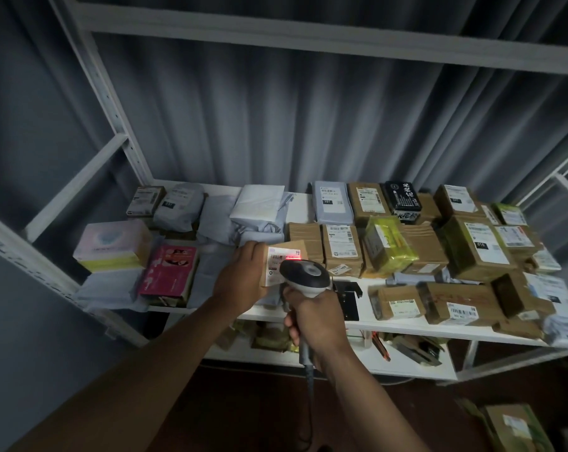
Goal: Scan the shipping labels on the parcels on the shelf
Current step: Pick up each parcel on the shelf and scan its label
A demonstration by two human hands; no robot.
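Above shelf (406,324): fingers (294,324) around scanner (305,275).

Two bare forearms enter from the lower edge, no sleeves, watch, rings or gloves showing anywhere up to where they leave view; left hand (243,278) seen from its back, right hand (315,318) likewise, knuckles and wrist plainly lit, upper arms cut off by the frame.

Your shelf (406,326) carries parcels in rows: boxes (341,249) and (474,246) to the right, mailers (259,207) behind centre, a box (170,272) at left. Your left hand (243,275) holds one parcel (284,265) at centre, before the rows. Your right hand (315,318) holds the scanner (305,277) just before that parcel's label (281,259).
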